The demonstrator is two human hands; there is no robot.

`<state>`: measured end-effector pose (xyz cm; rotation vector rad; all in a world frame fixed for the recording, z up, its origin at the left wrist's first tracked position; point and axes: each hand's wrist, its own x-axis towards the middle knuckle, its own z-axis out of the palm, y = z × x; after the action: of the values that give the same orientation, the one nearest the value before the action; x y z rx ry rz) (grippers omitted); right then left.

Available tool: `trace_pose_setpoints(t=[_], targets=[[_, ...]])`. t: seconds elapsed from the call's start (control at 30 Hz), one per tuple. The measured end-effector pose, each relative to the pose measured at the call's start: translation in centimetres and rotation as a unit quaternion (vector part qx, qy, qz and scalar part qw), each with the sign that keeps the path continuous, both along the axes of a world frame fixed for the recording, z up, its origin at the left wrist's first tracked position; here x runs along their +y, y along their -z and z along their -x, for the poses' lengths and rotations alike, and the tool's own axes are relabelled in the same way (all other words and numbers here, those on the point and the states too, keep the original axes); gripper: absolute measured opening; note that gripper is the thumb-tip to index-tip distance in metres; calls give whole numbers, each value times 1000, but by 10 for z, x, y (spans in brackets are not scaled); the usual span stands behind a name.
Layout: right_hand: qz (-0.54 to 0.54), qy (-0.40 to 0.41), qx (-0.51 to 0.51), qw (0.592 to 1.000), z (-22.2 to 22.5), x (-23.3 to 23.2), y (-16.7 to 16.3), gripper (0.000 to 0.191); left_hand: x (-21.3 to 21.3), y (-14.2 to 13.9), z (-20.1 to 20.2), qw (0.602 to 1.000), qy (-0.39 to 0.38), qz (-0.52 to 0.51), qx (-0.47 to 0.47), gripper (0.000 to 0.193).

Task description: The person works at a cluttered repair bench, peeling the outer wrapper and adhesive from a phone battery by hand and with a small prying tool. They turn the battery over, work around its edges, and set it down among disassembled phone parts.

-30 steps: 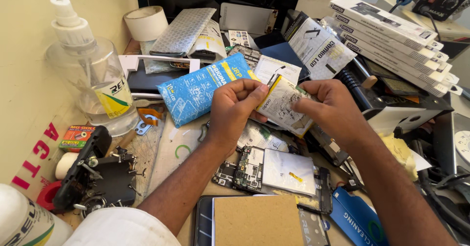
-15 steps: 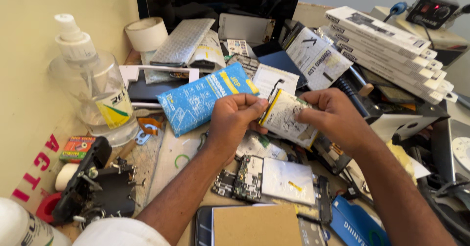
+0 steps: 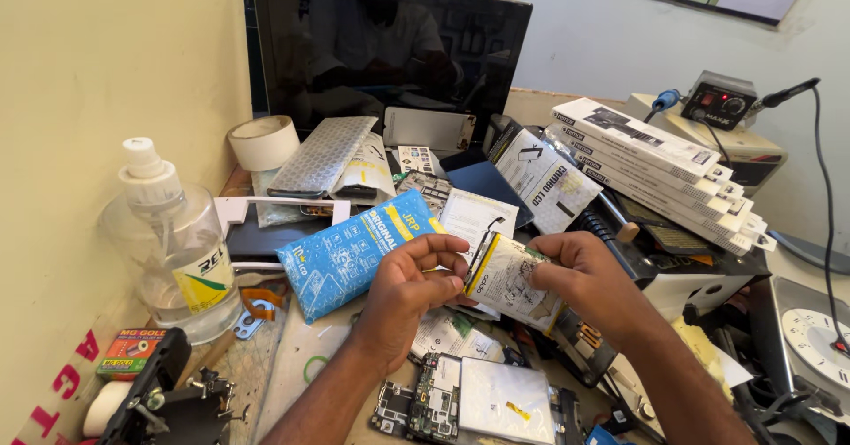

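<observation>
Both hands pinch a flat white and yellow phone battery [image 3: 512, 281] above the messy table [image 3: 292, 365]: the left hand [image 3: 409, 290] grips its yellow end and the right hand [image 3: 586, 284] grips its far side. Its long side slants from upper left down to lower right, with the flat face turned up. Compared with a moment ago, the battery and hands sit a little lower in view, with more of the dark screen [image 3: 390, 51] showing behind.

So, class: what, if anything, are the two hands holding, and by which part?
Both hold one flat pale phone battery: left hand pinches its left edge near the top, right hand grips its right edge.
</observation>
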<state>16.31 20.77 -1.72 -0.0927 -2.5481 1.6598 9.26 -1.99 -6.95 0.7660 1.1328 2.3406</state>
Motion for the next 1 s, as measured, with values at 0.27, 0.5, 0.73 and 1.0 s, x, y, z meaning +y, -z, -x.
trace_pose_setpoints(t=[0.27, 0.5, 0.73, 1.0], targets=[[19, 5, -8, 1000, 0, 3, -1, 31, -1, -3, -1, 1000, -10, 28, -7, 39], [48, 55, -17, 997, 0, 6, 1, 34, -3, -6, -2, 999, 28, 9, -21, 35], [88, 115, -16, 989, -1, 7, 2, 36, -4, -7, -4, 999, 24, 8, -34, 33], [115, 28, -33, 992, -3, 3, -7, 32, -5, -7, -3, 998, 22, 18, -64, 37]])
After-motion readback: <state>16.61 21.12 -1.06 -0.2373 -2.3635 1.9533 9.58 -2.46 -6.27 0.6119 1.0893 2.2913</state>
